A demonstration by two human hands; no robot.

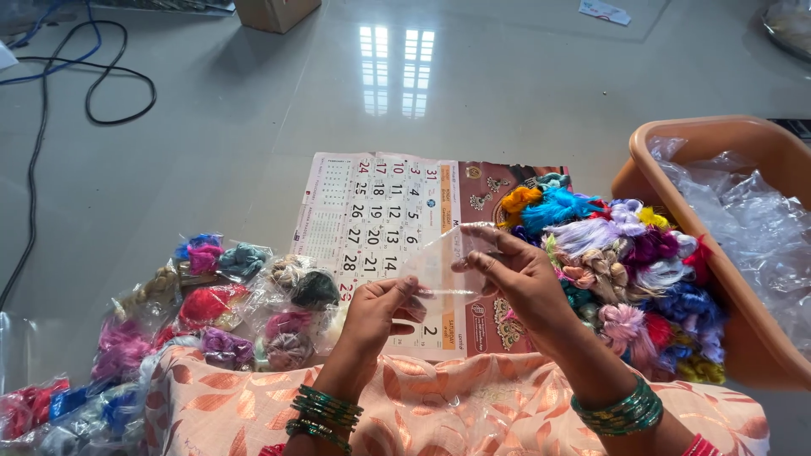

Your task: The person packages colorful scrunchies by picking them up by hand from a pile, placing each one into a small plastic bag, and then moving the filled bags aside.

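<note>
Holding one clear bag point(439, 262) between both hands, you have it raised over the calendar point(380, 215), at the centre of the view. Your left hand point(380, 312) pinches its lower edge between thumb and fingertips; your right hand point(515, 274) grips the upper right edge, fingers closed on the film. The bag's long axis runs from about 7 o'clock up to 1 o'clock, and I cannot tell which end is the mouth.

One calendar sheet lies flat on the floor point(253, 110), its long axis from 9 to 3 o'clock. At 3 o'clock from your right hand sits one heap of loose thread bundles point(625, 270), in blue, purple, yellow, pink and red, too tangled to count. Just beyond it, at 3 o'clock, stands one orange tub point(718, 135) holding crumpled clear bags point(743, 219).

At 9 o'clock from your left hand lie filled packets point(236, 295), roughly ten visible, each with a coloured bundle inside; more run off toward 8 o'clock. One black cable point(93, 93) loops at 10 o'clock, and one cardboard box point(274, 13) stands at 12 o'clock. Green bangles point(325, 414) ring both wrists.
</note>
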